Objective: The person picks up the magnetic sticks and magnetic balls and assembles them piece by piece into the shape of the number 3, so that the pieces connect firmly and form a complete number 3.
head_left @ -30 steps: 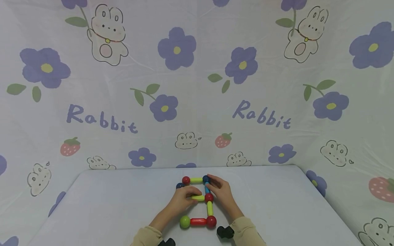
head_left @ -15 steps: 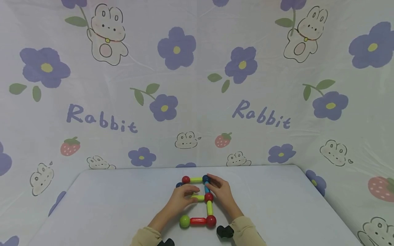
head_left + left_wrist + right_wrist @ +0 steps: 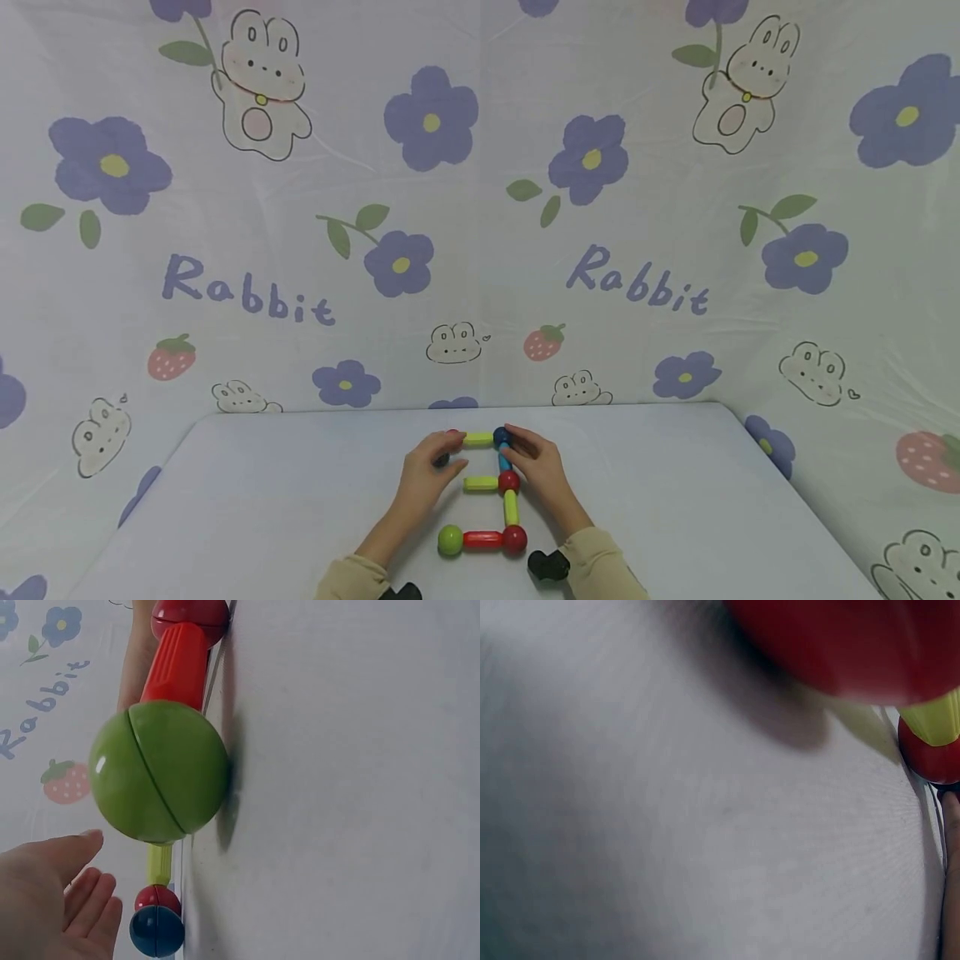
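Observation:
My left hand (image 3: 423, 475) is at the far left of the figure, thumb and fingers spread around a dark blue ball (image 3: 441, 459); in the left wrist view, the blue ball (image 3: 157, 931) sits just beyond the fingers. A red ball (image 3: 453, 432) peeks out above the fingertips. My right hand (image 3: 542, 467) pinches the other dark blue ball (image 3: 501, 436), its thumb by the blue magnetic stick (image 3: 505, 457). A yellow stick (image 3: 481, 483) reaches left from the middle red ball (image 3: 509, 481), its left end bare.
Nearer the person, a yellow stick (image 3: 511, 508) joins a red ball (image 3: 514, 538), then a red stick (image 3: 482, 541) and a green ball (image 3: 450, 540). Another yellow stick (image 3: 478, 438) lies along the back. A patterned cloth (image 3: 480, 208) hangs behind the white table (image 3: 675, 500).
My left hand has left the middle yellow stick and moved up and left to the blue ball at the far left. My right hand stays in place.

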`<action>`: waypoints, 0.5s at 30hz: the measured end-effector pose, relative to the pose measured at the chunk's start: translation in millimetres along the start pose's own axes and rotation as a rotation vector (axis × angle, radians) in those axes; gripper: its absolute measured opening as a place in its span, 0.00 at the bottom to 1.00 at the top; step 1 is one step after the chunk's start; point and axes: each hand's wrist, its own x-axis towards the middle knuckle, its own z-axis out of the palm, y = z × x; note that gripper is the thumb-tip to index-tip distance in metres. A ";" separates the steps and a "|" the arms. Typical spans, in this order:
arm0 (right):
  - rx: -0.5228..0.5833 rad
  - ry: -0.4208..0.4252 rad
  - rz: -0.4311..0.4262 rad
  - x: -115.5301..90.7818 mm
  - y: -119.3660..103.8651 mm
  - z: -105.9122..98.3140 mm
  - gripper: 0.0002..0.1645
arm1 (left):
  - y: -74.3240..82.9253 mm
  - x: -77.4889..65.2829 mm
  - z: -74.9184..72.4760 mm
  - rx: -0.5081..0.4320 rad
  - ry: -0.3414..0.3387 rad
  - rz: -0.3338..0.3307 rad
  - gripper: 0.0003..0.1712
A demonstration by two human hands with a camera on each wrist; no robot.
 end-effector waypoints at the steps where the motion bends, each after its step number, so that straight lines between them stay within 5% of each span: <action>1: 0.001 0.000 0.001 -0.1 -0.2 0.1 0.26 | -0.8 0.5 -0.5 -0.001 0.016 -0.001 0.24; 6: -0.004 0.001 -0.005 -2.1 -3.6 0.3 0.26 | -4.9 2.1 -3.5 0.006 0.078 0.023 0.24; 15: 0.004 0.019 -0.017 5.7 13.1 1.9 0.26 | -16.9 0.7 -6.7 0.073 0.106 -0.100 0.29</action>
